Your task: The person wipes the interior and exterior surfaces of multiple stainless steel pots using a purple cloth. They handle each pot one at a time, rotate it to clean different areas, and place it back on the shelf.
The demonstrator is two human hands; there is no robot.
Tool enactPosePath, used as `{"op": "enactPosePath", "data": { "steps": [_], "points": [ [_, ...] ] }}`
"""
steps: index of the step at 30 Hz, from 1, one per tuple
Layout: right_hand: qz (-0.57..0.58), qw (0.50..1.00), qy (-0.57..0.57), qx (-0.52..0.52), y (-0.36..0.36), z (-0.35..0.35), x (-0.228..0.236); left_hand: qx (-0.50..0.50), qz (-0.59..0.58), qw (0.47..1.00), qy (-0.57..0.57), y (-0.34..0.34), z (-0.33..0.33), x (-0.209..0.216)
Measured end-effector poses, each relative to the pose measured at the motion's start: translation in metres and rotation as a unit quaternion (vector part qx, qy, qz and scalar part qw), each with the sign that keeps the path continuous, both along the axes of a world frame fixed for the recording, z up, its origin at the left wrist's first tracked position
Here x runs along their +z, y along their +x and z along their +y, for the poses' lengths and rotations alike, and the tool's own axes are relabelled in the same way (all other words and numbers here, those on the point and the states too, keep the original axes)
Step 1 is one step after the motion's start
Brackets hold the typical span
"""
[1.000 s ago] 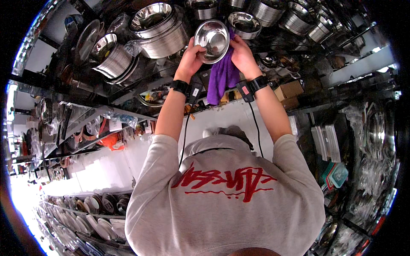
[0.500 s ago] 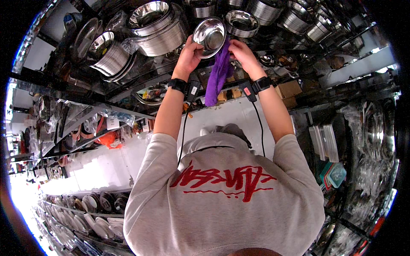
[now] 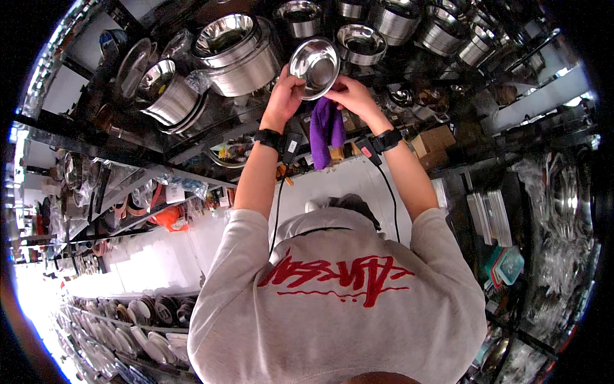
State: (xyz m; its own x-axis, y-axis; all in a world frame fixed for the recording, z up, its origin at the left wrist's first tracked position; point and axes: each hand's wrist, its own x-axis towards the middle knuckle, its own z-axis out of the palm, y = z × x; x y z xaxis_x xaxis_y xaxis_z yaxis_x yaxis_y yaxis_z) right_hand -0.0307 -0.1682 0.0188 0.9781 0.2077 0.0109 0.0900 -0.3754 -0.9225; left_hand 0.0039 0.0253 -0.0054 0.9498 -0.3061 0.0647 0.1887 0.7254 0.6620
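Note:
Between my two hands a shiny metal bowl (image 3: 315, 68) is held up, tilted so that its inside shows. My left hand (image 3: 285, 96) grips the bowl's left rim, thumb on the near side. At the lower right rim is my right hand (image 3: 352, 97), its fingers closed on a purple cloth (image 3: 327, 131) pressed against the bowl. Most of the cloth hangs down below the bowl; the part under my right fingers is hidden. Just behind the bowl, on the shelf, stands another metal bowl stack (image 3: 362, 45).
Stacks of metal bowls (image 3: 240, 61) and more stacks (image 3: 163, 93) fill the shelf at the left. Further stacks (image 3: 396, 22) line the back right. A cardboard box (image 3: 433, 142) sits on a lower shelf. Cables (image 3: 391, 198) hang from both wrists. White plates (image 3: 150, 339) fill a rack at lower left.
My right hand has moved down and left to the bowl's lower rim, bringing the cloth with it. The cloth now hangs lower and more bunched. The bowl has shifted slightly down.

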Motion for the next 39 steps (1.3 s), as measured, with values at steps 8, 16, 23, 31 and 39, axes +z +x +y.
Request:
{"op": "enactPosePath", "data": {
  "steps": [8,16,23,31,39],
  "points": [
    [0.019,0.997,-0.004,-0.079,0.013,-0.03,-0.006,-0.012,-0.013,1.0,0.022,-0.001,0.002,0.003],
    [-0.127,0.961,-0.212,-0.125,0.022,-0.027,-0.043,-0.001,-0.015,0.999,0.041,-0.004,-0.002,0.007],
    [-0.081,0.99,-0.064,-0.101,0.006,-0.021,-0.029,-0.01,-0.029,0.999,0.038,0.002,0.002,-0.002],
    [0.203,0.936,0.287,0.018,-0.013,-0.033,-0.008,0.012,0.023,0.997,0.067,-0.018,-0.006,0.025],
    [0.262,0.869,0.419,0.032,-0.017,-0.042,0.006,-0.009,0.01,0.997,0.071,-0.014,-0.004,0.021]
  ]
}}
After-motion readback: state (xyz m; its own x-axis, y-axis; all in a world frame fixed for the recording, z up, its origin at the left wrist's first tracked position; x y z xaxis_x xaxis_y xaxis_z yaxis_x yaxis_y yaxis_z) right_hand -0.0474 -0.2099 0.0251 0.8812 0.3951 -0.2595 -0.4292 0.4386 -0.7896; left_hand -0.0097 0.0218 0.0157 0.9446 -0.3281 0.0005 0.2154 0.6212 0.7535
